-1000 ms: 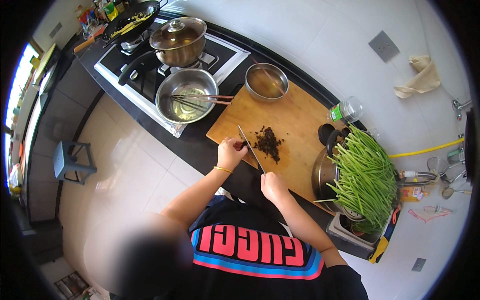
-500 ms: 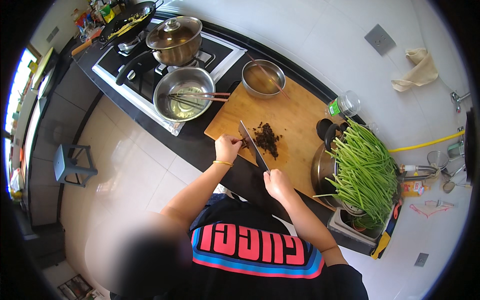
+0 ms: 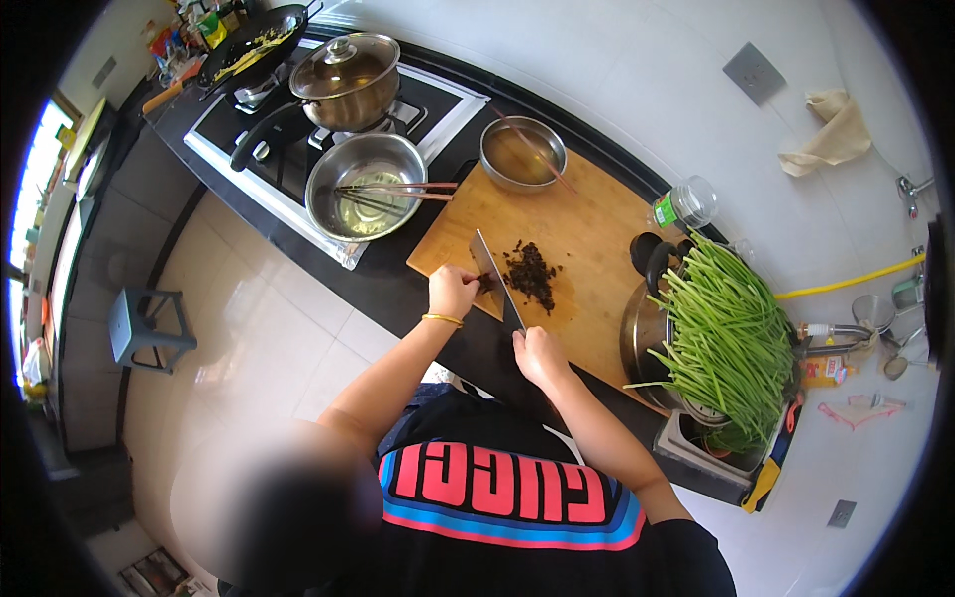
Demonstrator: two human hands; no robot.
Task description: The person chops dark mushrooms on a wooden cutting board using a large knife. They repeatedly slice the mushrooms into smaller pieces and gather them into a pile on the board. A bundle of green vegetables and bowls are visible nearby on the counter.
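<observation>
A broad-bladed kitchen knife [image 3: 494, 274] stands over the wooden cutting board [image 3: 607, 239], its handle gripped in my right hand [image 3: 540, 355]. At the board's left edge, my left hand [image 3: 454, 291] has its fingers bent and pressed around a small dark brown piece of food [image 3: 485, 284], right beside the blade. That piece is mostly hidden by fingers and knife, and its kind cannot be made out. On the blade's other side lies a loose heap of finely chopped dark brown food [image 3: 532, 276].
Behind the board's left half sits a metal bowl [image 3: 522, 155] of yellowish liquid with chopsticks across it. Left of it are a steel bowl [image 3: 366, 189] holding chopsticks and a lidded pot [image 3: 345, 85] on the stove. Green stalks [image 3: 731, 338] pile over a pot [image 3: 642, 333] at right.
My right hand and the knife have shifted slightly left and away from me, bringing the blade closer to my left fingers. The left hand stays in nearly the same place.
</observation>
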